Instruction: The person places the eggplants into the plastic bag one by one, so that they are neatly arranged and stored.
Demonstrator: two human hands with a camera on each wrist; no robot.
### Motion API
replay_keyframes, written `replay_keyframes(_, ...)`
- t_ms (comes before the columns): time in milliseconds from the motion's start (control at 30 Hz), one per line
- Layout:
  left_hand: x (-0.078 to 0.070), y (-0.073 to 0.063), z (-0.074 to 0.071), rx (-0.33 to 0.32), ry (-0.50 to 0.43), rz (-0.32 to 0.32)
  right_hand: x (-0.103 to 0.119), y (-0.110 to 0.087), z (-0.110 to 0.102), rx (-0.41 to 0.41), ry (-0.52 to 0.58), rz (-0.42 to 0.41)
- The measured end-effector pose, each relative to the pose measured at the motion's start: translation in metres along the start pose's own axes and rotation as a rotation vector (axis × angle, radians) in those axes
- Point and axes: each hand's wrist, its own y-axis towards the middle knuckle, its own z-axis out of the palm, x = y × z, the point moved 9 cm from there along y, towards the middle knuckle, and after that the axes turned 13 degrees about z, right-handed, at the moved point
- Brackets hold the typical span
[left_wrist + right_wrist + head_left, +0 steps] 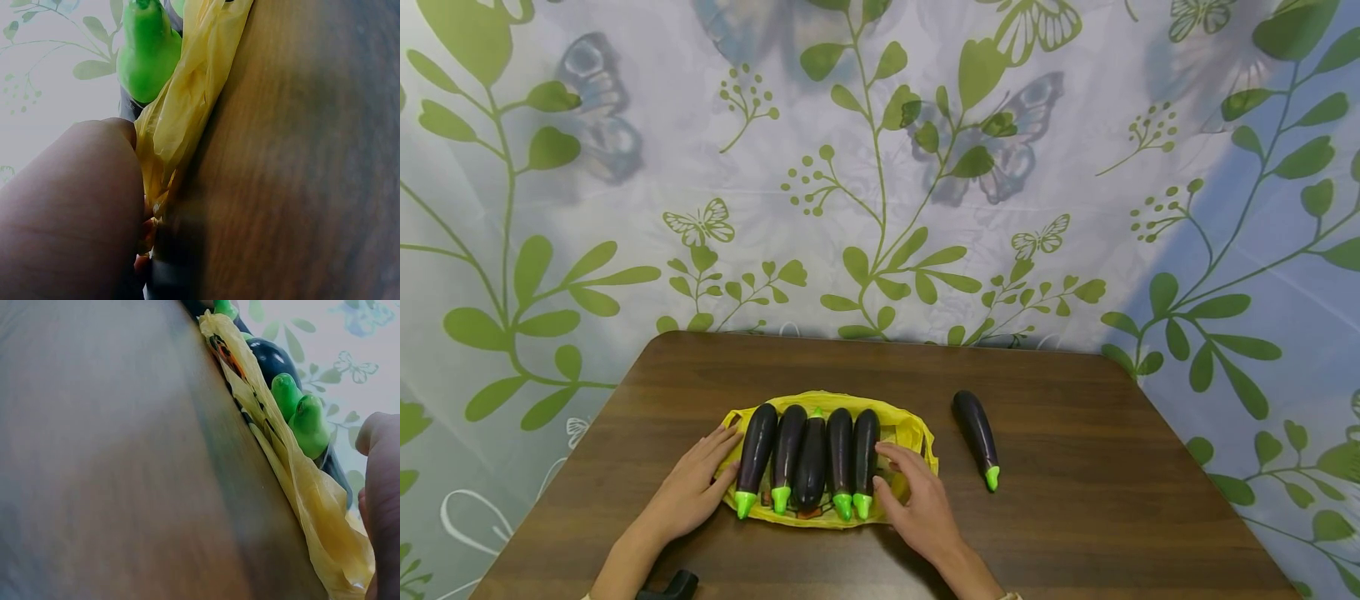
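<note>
Several dark purple eggplants (810,462) with bright green stem ends lie side by side on a spread yellow plastic bag (906,421). Most of their green ends point toward the near edge; the middle one is turned the other way. My left hand (688,487) rests at the bag's left edge, fingers extended, thumb beside the leftmost eggplant (757,454). Over the bag's right end, my right hand (921,504) has its fingers and thumb spread apart, tips right at the rightmost eggplant (866,458). The left wrist view shows a green stem end (147,56) beyond my thumb.
One more eggplant (976,437) lies by itself on the brown wooden table (1097,467), right of the bag. A black object (673,586) shows at the near edge beside my left forearm. Behind the table hangs a leaf-patterned curtain (737,175).
</note>
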Motion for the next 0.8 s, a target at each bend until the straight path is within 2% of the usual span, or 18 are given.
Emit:
replay_keyframes(100,0.000,0.000,0.000,0.002,-0.001,-0.004,0.002,0.000,-0.004,-0.050,-0.027,-0.048)
replay_keyframes(300,0.001,0.000,0.000,0.005,-0.001,-0.004,0.002,0.001,-0.011,-0.111,-0.063,-0.065)
replay_keyframes(800,0.000,0.000,-0.001,0.005,-0.003,0.001,0.001,0.002,-0.022,-0.170,-0.062,-0.077)
